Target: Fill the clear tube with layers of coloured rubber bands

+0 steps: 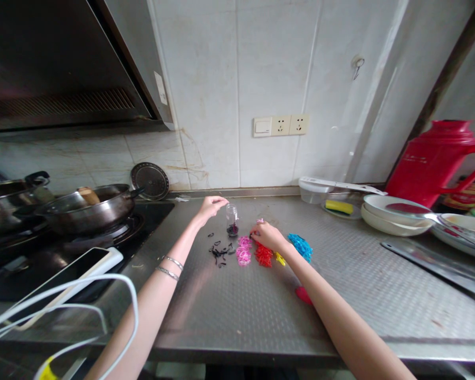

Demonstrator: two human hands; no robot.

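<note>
A small clear jar (231, 219) stands upright on the metal counter, with dark bands in its bottom. My left hand (210, 208) is at the left of the jar's mouth, thumb and fingers pinched; whatever is between them is too small to make out. My right hand (269, 236) hovers over or rests by the red rubber bands (263, 255), fingers closed, with a tiny dark bit at the tips. Loose black rubber bands (219, 253) lie scattered below the jar. Beside them are pink rubber bands (244, 251), yellow rubber bands (279, 258) partly under my wrist, and blue rubber bands (300, 247).
A red object (303, 295) shows beside my right forearm. To the right are a cleaver-like blade (439, 269), white bowls (393, 224), a sponge (339, 207) and a red thermos (435, 161). Leftward are a pan (89, 216), a white device (71, 285) and looping cables (132, 295).
</note>
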